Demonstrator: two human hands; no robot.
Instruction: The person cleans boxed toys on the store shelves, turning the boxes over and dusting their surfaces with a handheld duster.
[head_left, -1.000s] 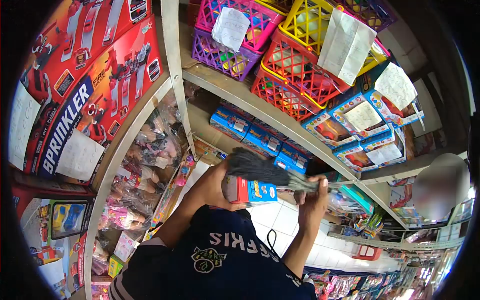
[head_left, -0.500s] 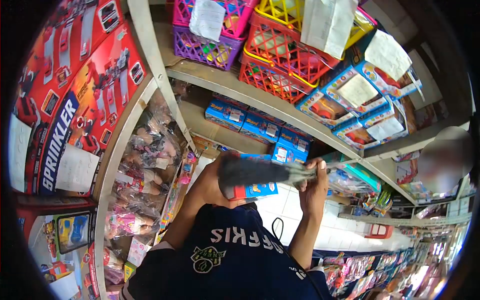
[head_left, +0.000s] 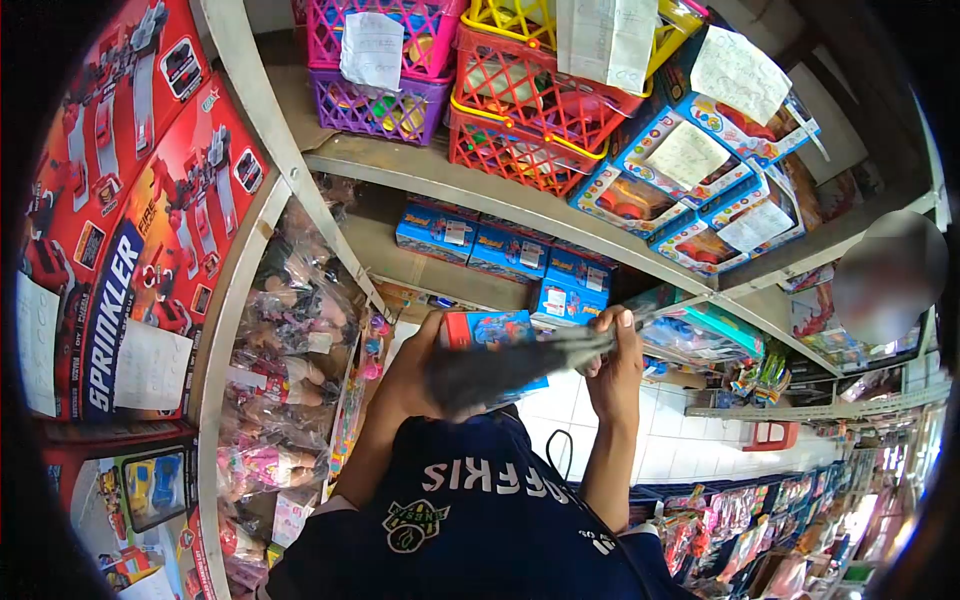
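My left hand (head_left: 405,370) is closed around a blue and red toy box (head_left: 505,325), held in front of my chest. A duster (head_left: 510,370), dark and bushy with a paler part near the grip, is in my closed right hand (head_left: 616,365). Its head is smeared by motion and crosses in front of the box and part of my left hand, so I cannot tell whether it touches the box. Similar blue boxes (head_left: 505,252) stand on the shelf just beyond my hands.
Plastic baskets (head_left: 530,110) and boxed toys (head_left: 735,180) sit on the upper shelf (head_left: 440,180). Large red boxes (head_left: 130,230) line the left, beside bagged dolls (head_left: 280,370). A red stool (head_left: 772,436) stands on the tiled floor (head_left: 660,435).
The duster has swung to a more slanted angle, its dark head lower. More of the box's top shows above it. The whole view has shifted slightly.
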